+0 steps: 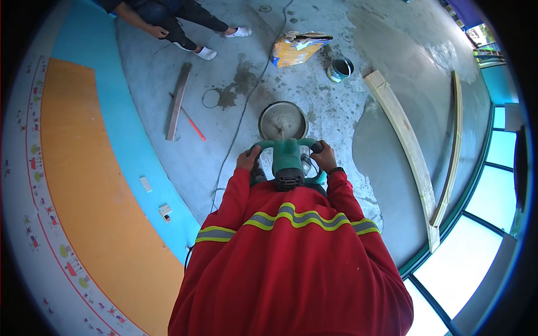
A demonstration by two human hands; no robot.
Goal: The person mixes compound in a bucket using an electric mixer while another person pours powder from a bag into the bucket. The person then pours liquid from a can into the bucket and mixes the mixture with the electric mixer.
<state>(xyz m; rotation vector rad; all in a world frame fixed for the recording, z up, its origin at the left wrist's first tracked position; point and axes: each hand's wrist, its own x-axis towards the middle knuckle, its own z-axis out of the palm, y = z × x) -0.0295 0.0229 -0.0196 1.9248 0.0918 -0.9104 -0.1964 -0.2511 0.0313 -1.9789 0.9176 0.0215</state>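
A green handheld power mixer (288, 159) is held upright in front of my body by its two side handles. My left hand (247, 158) is wrapped round the left handle, and my right hand (324, 156) grips the black end of the right one. The mixer's shaft goes down into a round bucket (303, 120) of wet grey mix (280, 116), where the surface looks stirred. The paddle itself is hidden in the mix.
Another person (190, 33) stands at the upper left. An opened bag (297, 50) and a dark pail (339, 69) stand beyond the bucket. Long timbers (409, 143) lie on wet screed at right. A board (178, 103), a red-orange stick (194, 126) and a cable (246, 103) lie left.
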